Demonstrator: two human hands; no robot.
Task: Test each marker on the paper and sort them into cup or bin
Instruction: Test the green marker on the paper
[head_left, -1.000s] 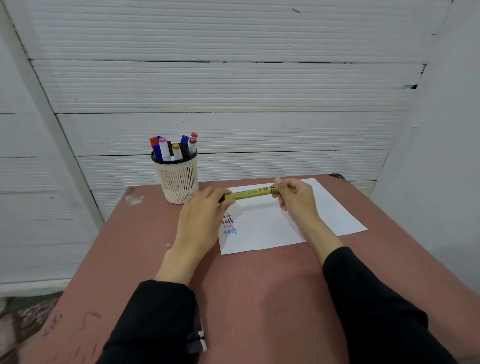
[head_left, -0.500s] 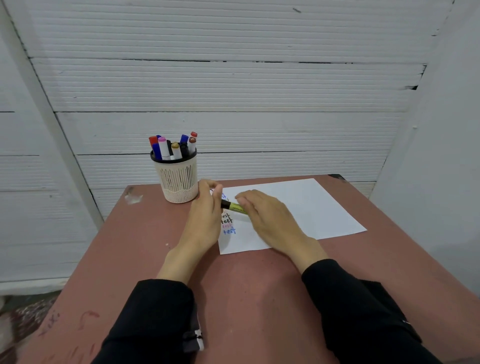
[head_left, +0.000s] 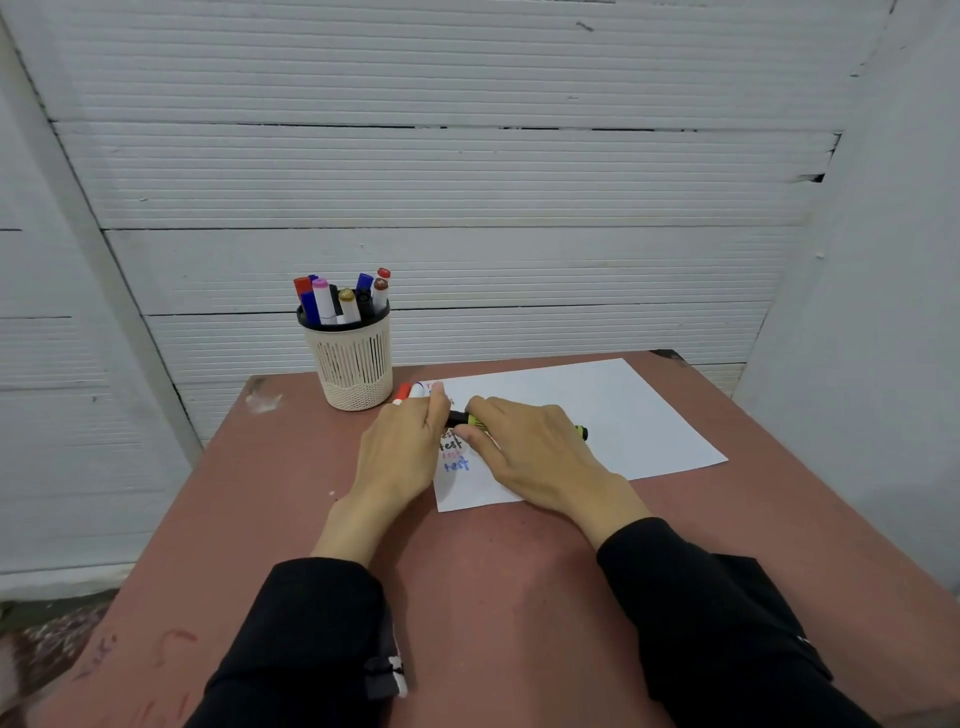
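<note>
One sheet of white paper (head_left: 597, 410) lies on the reddish desk (head_left: 493, 561), and one slotted cream cup (head_left: 355, 364) stands just beside the sheet's far left corner. Eight marker tops stick up from the cup: two red, two blue, one pink, one gold, one brown and one black, though the crowded middle is hard to count for certain. One more red-capped marker (head_left: 406, 393) lies flat on the desk between the cup and the paper, partly hidden by the left hand. Four short test words are written down the paper's left edge, the upper ones half covered by the fingers.

One yellow-green marker (head_left: 474, 419) lies low over the left part of the paper, between the two hands. The left hand (head_left: 402, 447) rests at the paper's left edge, its grip closed with thumb and fingers pinching the marker's dark end. The right hand (head_left: 530, 447) lies over the marker's body, fingers curled round it, so the barrel passes under the palm and its far tip (head_left: 581, 431) shows out past the knuckles on the right. Both black sleeves reach in from the near edge of the desk.
</note>
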